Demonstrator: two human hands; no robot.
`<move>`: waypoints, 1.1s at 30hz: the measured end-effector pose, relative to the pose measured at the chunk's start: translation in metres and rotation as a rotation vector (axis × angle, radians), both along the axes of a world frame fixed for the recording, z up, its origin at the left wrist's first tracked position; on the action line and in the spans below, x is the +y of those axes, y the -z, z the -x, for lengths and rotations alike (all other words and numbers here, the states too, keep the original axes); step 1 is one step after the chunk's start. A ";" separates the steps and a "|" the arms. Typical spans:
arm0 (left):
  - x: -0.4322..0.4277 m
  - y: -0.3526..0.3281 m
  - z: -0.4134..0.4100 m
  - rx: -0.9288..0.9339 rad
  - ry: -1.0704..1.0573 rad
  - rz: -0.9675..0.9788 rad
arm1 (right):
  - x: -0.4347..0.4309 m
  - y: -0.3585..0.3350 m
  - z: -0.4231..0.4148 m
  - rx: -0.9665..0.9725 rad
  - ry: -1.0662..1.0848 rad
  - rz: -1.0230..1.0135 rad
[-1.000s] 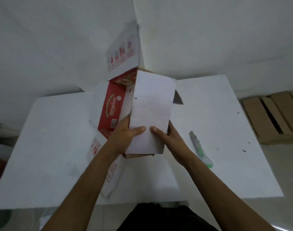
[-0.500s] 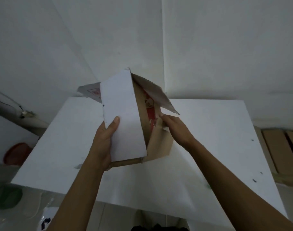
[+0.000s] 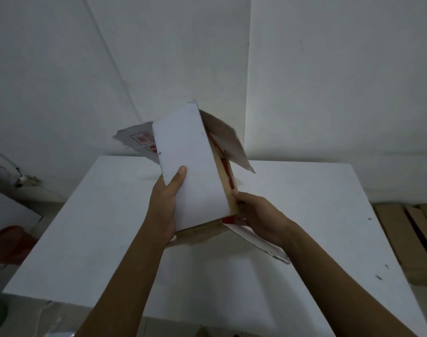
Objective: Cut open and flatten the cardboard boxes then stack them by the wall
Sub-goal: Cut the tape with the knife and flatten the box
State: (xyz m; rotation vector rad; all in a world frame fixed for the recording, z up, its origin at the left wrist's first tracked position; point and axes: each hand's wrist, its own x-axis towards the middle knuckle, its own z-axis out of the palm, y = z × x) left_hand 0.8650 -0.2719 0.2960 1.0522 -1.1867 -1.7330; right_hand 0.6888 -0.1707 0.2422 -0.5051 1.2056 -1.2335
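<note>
Cardboard box [image 3: 195,176] held clear of the table [image 3: 305,215], over its middle toward the far edge. It is half-collapsed with flaps loose, and its long axis runs from the hands up and away toward the wall [image 3: 329,81] corner, top leaning slightly left. Left hand [image 3: 165,205] grips the near-left edge, thumb flat on the white panel [image 3: 185,147], fingers hidden behind; right hand [image 3: 258,217] is curled round the near-right corner at the brown edge, just beside a hanging flap [image 3: 256,242]. Both hands sit at the near end, about equally close, so flattening likely means folding the white panel rightward onto the brown side.
</note>
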 end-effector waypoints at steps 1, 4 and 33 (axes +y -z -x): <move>-0.004 -0.001 -0.001 -0.016 -0.002 0.005 | 0.001 0.000 0.000 -0.090 0.069 0.034; -0.017 -0.004 -0.006 -0.061 -0.021 0.012 | 0.005 -0.013 -0.001 -0.162 0.225 0.165; -0.090 0.012 -0.073 -1.029 0.350 0.596 | -0.086 -0.058 -0.019 1.415 -0.288 -0.059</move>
